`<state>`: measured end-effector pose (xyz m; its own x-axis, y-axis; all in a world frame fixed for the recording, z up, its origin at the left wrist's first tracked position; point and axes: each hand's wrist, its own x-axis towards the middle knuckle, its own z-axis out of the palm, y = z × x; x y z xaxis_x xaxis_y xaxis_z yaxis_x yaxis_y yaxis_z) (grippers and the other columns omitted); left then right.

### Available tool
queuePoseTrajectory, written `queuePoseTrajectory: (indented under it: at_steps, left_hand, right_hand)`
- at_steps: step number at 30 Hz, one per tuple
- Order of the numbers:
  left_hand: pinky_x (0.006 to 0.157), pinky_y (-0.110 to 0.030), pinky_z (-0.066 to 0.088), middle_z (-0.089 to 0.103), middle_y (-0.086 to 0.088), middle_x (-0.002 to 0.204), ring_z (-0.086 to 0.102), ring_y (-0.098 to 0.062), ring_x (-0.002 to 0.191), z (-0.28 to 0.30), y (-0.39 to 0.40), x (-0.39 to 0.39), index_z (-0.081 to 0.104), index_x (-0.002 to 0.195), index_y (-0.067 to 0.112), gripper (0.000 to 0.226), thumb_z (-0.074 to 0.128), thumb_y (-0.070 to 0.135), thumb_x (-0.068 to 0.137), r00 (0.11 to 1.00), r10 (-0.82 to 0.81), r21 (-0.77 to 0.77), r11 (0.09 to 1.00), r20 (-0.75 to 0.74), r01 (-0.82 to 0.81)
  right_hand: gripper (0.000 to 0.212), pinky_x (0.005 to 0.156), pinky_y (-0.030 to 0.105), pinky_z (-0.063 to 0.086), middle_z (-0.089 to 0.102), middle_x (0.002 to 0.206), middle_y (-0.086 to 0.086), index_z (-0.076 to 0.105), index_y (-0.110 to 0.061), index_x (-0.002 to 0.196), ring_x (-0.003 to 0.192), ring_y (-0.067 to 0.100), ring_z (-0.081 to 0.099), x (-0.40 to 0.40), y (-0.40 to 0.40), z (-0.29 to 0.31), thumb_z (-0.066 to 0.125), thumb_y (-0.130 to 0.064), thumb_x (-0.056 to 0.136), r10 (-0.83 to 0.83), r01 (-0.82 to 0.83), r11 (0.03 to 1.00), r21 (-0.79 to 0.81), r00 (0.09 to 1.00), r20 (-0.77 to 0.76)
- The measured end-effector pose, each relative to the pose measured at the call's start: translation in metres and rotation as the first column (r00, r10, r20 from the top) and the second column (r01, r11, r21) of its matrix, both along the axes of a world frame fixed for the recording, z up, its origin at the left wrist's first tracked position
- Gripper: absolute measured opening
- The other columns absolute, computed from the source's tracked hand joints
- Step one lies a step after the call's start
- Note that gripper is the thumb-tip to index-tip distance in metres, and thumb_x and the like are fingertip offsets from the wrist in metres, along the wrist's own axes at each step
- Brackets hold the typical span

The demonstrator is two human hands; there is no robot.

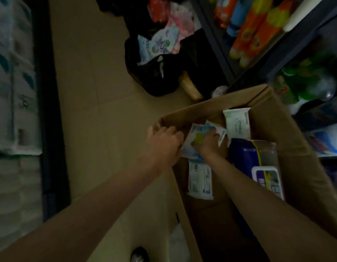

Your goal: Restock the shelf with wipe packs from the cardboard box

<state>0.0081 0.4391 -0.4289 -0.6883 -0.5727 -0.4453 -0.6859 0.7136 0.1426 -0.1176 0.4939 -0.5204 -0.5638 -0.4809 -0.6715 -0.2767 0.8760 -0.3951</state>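
The picture is dark and a little blurred; both hands are reaching into the cardboard box (288,140) standing on the floor (99,95) beside the shelf (277,53). The left hand (164,146) and the right hand (207,141) are gripping one pale wipe pack (198,138) from its two sides, fingers curled around its edges, at the top left corner of the box; the pack's lower part is hidden behind the hands. More wipe packs (237,122) are lying inside the box, their print too blurred to read; a dark blue package (247,156) is lying just beside the right forearm. Farther on the floor, a black bag (154,76) is holding more packs.
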Motion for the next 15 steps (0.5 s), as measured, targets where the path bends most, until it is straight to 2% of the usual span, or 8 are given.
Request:
queuePoseTrajectory:
  at_steps: [3,5,7,9,11,12,13,15]
  left_hand:
    - [0.098,-0.035,0.025,0.051,0.001,0.121,0.046,-0.019,0.117,-0.010,-0.004,-0.002,0.053,0.117,0.022,0.027,0.045,0.024,0.091,0.991,0.076,0.009,0.997,-0.108,-0.075]
    - [0.097,-0.036,0.028,0.052,0.001,0.120,0.050,-0.019,0.114,-0.016,-0.002,-0.006,0.053,0.116,0.022,0.027,0.049,0.024,0.090,0.973,0.175,0.090,0.983,-0.152,-0.163]
    - [0.097,-0.036,0.034,0.052,-0.002,0.121,0.052,-0.020,0.113,-0.019,0.000,-0.012,0.050,0.121,0.020,0.033,0.053,0.027,0.089,0.952,0.262,0.176,0.956,-0.160,-0.234]
    - [0.096,-0.040,0.042,0.052,-0.005,0.124,0.055,-0.023,0.113,-0.020,0.000,-0.020,0.042,0.127,0.016,0.050,0.062,0.032,0.085,0.898,0.409,0.319,0.883,-0.164,-0.344]
    - [0.093,-0.041,0.048,0.055,-0.005,0.122,0.057,-0.022,0.110,-0.015,-0.004,-0.031,0.035,0.129,0.012,0.066,0.071,0.034,0.078,0.775,0.613,0.562,0.700,-0.155,-0.441]
    - [0.092,-0.040,0.050,0.056,-0.003,0.117,0.058,-0.020,0.107,-0.011,-0.006,-0.036,0.036,0.126,0.012,0.066,0.074,0.031,0.075,0.711,0.685,0.648,0.617,-0.162,-0.446]
    - [0.089,-0.038,0.052,0.058,-0.001,0.111,0.060,-0.019,0.102,-0.006,-0.008,-0.040,0.039,0.120,0.015,0.060,0.076,0.028,0.074,0.670,0.716,0.689,0.586,-0.195,-0.426]
    - [0.080,-0.039,0.054,0.060,0.000,0.099,0.063,-0.021,0.091,0.002,-0.011,-0.044,0.039,0.109,0.020,0.052,0.076,0.021,0.074,0.687,0.652,0.649,0.680,-0.320,-0.343]
  right_hand:
    - [0.075,0.106,0.039,0.028,0.022,0.150,0.018,0.009,-0.010,0.148,0.134,0.032,0.029,-0.001,-0.005,-0.011,0.057,-0.015,0.091,-0.239,0.242,0.968,-0.066,0.970,0.042]
    - [0.080,0.105,0.040,0.033,0.028,0.149,0.013,0.010,-0.020,0.149,0.133,0.030,0.034,-0.004,-0.002,-0.013,0.061,-0.015,0.088,-0.307,0.316,0.945,-0.082,0.946,0.099]
    - [0.080,0.101,0.042,0.041,0.042,0.142,0.013,0.021,-0.022,0.146,0.124,0.031,0.046,-0.014,0.005,-0.007,0.068,-0.012,0.082,-0.293,0.326,0.938,-0.116,0.927,0.234]
    - [0.074,0.093,0.044,0.049,0.058,0.127,0.017,0.034,-0.017,0.141,0.108,0.030,0.058,-0.029,0.014,0.016,0.069,0.000,0.078,-0.283,0.407,0.896,-0.178,0.832,0.477]
    - [0.063,0.087,0.040,0.054,0.065,0.112,0.014,0.041,-0.016,0.134,0.097,0.026,0.064,-0.045,0.024,0.041,0.065,0.005,0.079,-0.202,0.480,0.847,-0.230,0.690,0.695]
    - [0.056,0.087,0.037,0.054,0.067,0.109,0.010,0.045,-0.017,0.130,0.096,0.023,0.064,-0.053,0.029,0.049,0.063,0.002,0.081,-0.129,0.486,0.836,-0.256,0.627,0.768]
    - [0.047,0.088,0.034,0.053,0.067,0.108,0.008,0.049,-0.018,0.126,0.097,0.021,0.065,-0.058,0.032,0.057,0.061,-0.002,0.083,-0.051,0.476,0.832,-0.284,0.575,0.816]
    - [0.029,0.088,0.028,0.052,0.068,0.104,0.006,0.056,-0.015,0.119,0.095,0.017,0.065,-0.064,0.038,0.052,0.054,-0.013,0.090,-0.010,0.501,0.803,-0.323,0.553,0.833]
